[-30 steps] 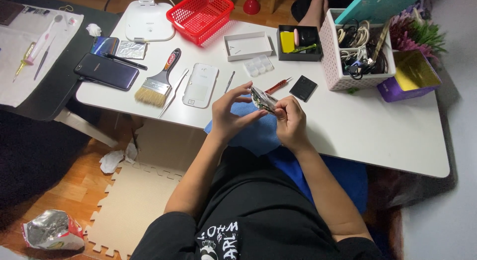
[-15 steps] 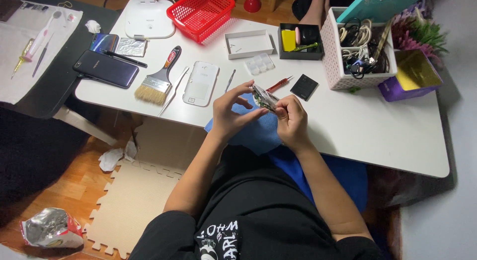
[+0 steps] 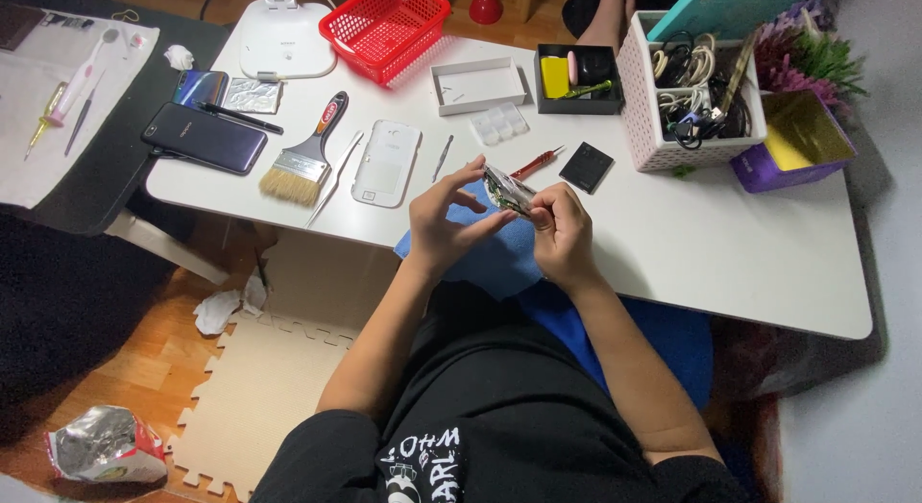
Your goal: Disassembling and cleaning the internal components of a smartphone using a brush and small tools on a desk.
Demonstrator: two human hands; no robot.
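Observation:
Both my hands hold a small opened phone body [image 3: 507, 190] with exposed circuitry, tilted above the near edge of the white table [image 3: 691, 253]. My left hand [image 3: 444, 221] pinches its left end with thumb and fingers. My right hand [image 3: 562, 232] grips its right end. A blue cloth [image 3: 490, 258] lies under my hands at the table edge. Just beyond them lie a red-handled screwdriver [image 3: 536, 163], metal tweezers [image 3: 442, 158] and a white phone back cover [image 3: 386, 163].
On the table sit a paintbrush [image 3: 305, 157], a dark phone [image 3: 204, 138], a red basket [image 3: 384, 27], a white lamp base [image 3: 281, 42], a black battery [image 3: 586, 167], a small clear tray [image 3: 499, 124], a cable basket [image 3: 693, 90] and a purple box [image 3: 792, 143].
My hands have shifted only slightly on the phone body; the camera view has drifted a little. Nothing on the table has moved.

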